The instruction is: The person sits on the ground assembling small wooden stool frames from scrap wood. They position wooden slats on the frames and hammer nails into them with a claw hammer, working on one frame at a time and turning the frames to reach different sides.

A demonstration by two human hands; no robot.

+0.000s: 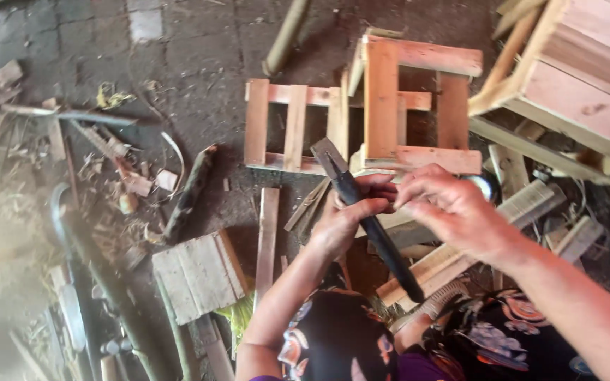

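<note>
**A dark tool in a crowded grip**

Frankly, what worries me most is the tool slipping. My left hand [344, 222] is closed around the dark tool [368, 219], a long black-handled thing with a flat, wedge-shaped head pointing up toward the small wooden frame [368, 120] on the ground. My right hand [453, 208] sits just beside it, fingers curled in toward my left fingertips; I cannot tell whether it pinches anything small. If my left grip loosens, I judge the head could tip forward and strike the slats or my right fingers, which are very close to the shaft. The handle's lower end hangs over my lap, so a drop could also land on my knees.

My left forearm rises from below, wrist bent inward; my right arm comes in from the lower right, wrist level, palm facing down. Loose planks [268, 233] and scraps litter the dirt floor [206, 63] around me.
</note>
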